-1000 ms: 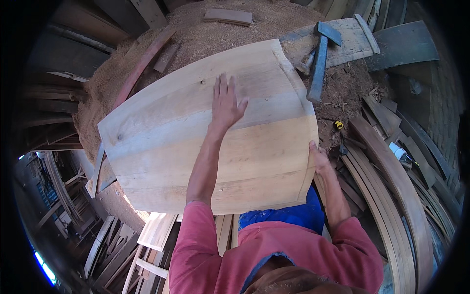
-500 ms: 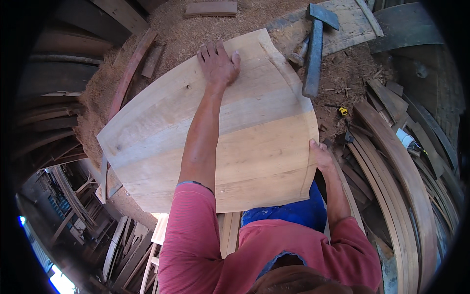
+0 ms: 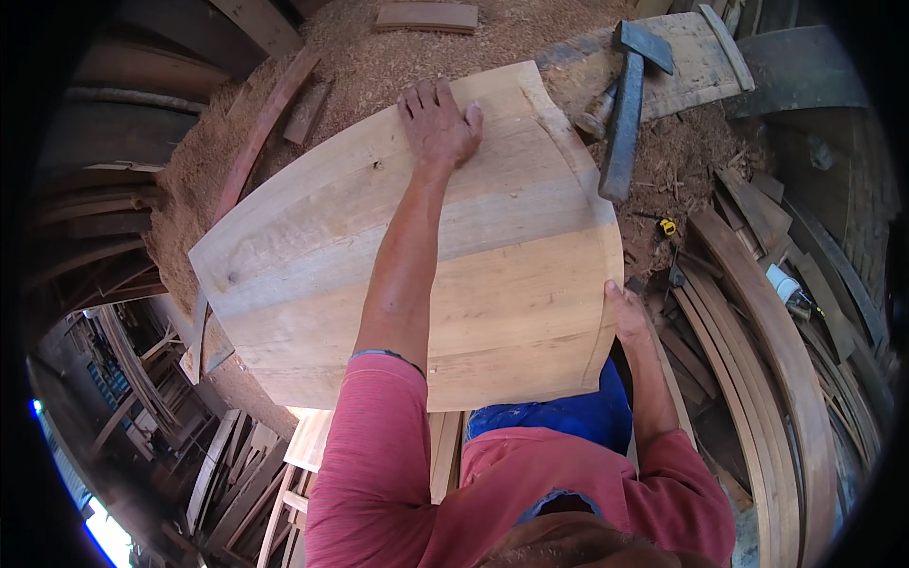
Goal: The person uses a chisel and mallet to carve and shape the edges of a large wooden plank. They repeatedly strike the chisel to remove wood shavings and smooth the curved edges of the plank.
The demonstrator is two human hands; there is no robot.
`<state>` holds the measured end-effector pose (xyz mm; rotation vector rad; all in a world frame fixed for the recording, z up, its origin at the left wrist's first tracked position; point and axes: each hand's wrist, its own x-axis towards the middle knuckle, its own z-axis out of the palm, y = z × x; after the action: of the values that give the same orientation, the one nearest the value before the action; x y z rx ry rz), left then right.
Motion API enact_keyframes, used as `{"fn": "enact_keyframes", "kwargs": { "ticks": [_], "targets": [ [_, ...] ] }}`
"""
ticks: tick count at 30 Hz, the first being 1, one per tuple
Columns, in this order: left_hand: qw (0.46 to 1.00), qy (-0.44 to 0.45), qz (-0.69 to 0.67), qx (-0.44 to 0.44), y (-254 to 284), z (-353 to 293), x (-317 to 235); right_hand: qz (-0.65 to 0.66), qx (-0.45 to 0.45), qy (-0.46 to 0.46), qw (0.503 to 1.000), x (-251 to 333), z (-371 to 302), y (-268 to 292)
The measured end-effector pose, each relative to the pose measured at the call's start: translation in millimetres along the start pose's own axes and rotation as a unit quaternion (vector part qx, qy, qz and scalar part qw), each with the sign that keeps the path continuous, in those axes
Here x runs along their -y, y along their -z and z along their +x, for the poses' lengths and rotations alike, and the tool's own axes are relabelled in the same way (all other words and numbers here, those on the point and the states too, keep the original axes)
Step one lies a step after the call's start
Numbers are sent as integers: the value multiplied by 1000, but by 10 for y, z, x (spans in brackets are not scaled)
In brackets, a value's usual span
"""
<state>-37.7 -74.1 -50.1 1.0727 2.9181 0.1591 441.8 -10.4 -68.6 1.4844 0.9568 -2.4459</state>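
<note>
A broad panel of pale wooden boards (image 3: pixel 511 275), tapering toward the left, lies across the view in front of my body. My left hand (image 3: pixel 442 131) rests on its far part, palm down, with fingers stretched to the far edge. At the right edge, my right hand (image 3: pixel 627 314) grips the panel near its lower corner. The thumb shows on top; the other fingers are hidden under the wood. Beyond the panel's upper right corner lies an adze-like tool (image 3: pixel 623 123) with a dark handle and a wide metal head.
Sawdust and shavings (image 3: pixel 350 57) cover the ground beyond the panel. A short board (image 3: pixel 426 17) lies at the far side, and a reddish curved strip (image 3: pixel 265 133) at left. A yellow tape measure (image 3: pixel 668 227), long curved planks (image 3: pixel 757 331) and a white cup (image 3: pixel 782 283) are at right.
The view has shifted slightly, so the panel's far part and the tool appear a little farther right. Both hands keep their places on the panel.
</note>
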Motion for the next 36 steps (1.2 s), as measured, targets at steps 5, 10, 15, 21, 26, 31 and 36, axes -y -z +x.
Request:
{"fn": "enact_keyframes", "kwargs": {
  "ticks": [5,10,15,21,26,31,36],
  "targets": [
    [1000,4,-3,7,1,4,-23,5,2,-4,1000,13,-17,-16],
    [1000,0,7,7,2,11,-13,-21,11,17,1000,-29,90,82],
    [1000,5,8,2,1,20,4,-117,-167,162,966,459,321,-108],
    [1000,4,0,22,71,21,-26,-315,-299,370,822,1805,494,-716],
    [999,-26,-18,-18,-43,-46,74,-509,-283,496,644,2650,890,-1154],
    [994,-91,-51,-34,-47,-57,99,-572,-346,364,649,2865,1410,-1379],
    [993,-49,-89,-52,-57,-25,74,-572,-337,335,669,2882,1567,-1407]
  ]
}}
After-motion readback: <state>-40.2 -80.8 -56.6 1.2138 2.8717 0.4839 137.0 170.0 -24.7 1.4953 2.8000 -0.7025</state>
